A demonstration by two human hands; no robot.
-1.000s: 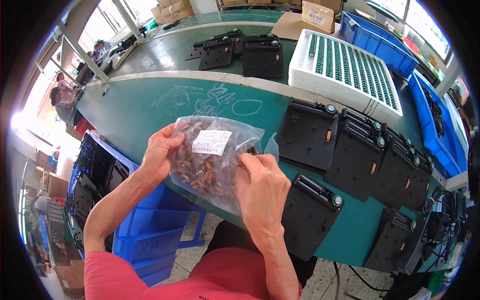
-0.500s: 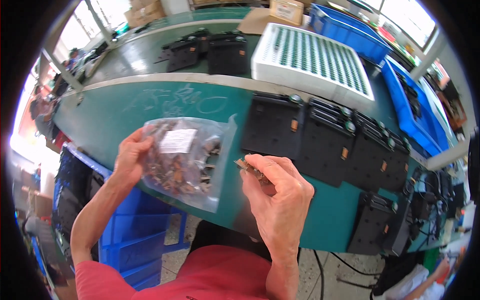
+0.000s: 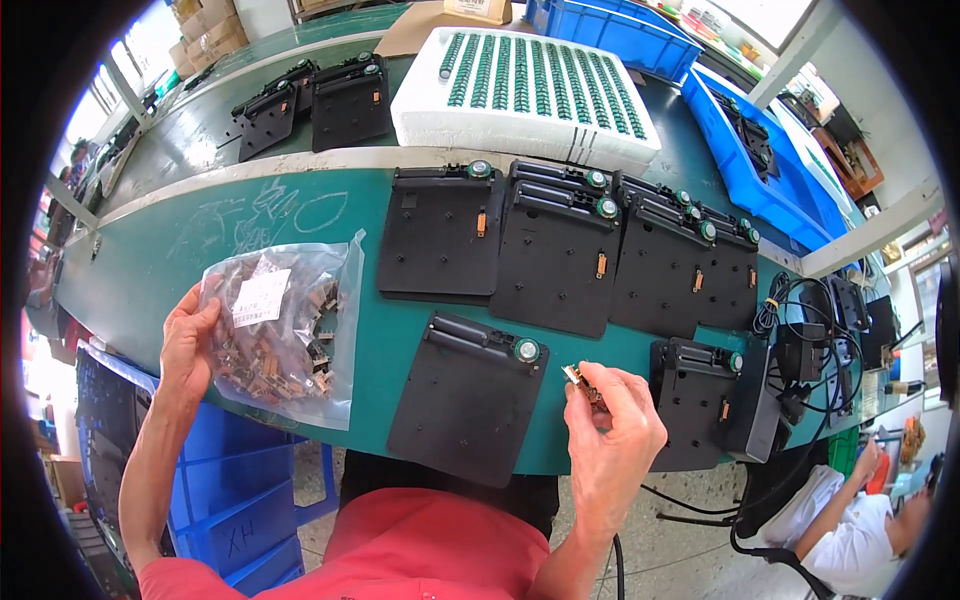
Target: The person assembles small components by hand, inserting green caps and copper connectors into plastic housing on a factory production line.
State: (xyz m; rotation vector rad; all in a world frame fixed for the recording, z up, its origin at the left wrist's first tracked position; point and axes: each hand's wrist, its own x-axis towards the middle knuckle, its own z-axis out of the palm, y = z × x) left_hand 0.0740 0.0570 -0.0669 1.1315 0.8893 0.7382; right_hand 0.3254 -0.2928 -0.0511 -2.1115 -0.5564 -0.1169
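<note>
Pinching small brown parts (image 3: 577,380) tightly between the right fingers (image 3: 608,387), near a black panel (image 3: 460,410) to their left on the green desk (image 3: 150,270). Gripping with the left fingers (image 3: 188,316) the left edge of a clear bag (image 3: 344,350) of similar parts, spread rightward from them.

Assembly workshop: green workbench (image 3: 130,245), parts tray (image 3: 455,128)

The bag (image 3: 343,325) is clear, glossy, crinkled plastic with a paper label (image 3: 262,298); its small parts (image 3: 275,375) look partly metal, as far as their size shows. Matt black plastic panel (image 3: 467,400), smooth tabletop (image 3: 615,345), cloth shirt (image 3: 440,540).
</note>
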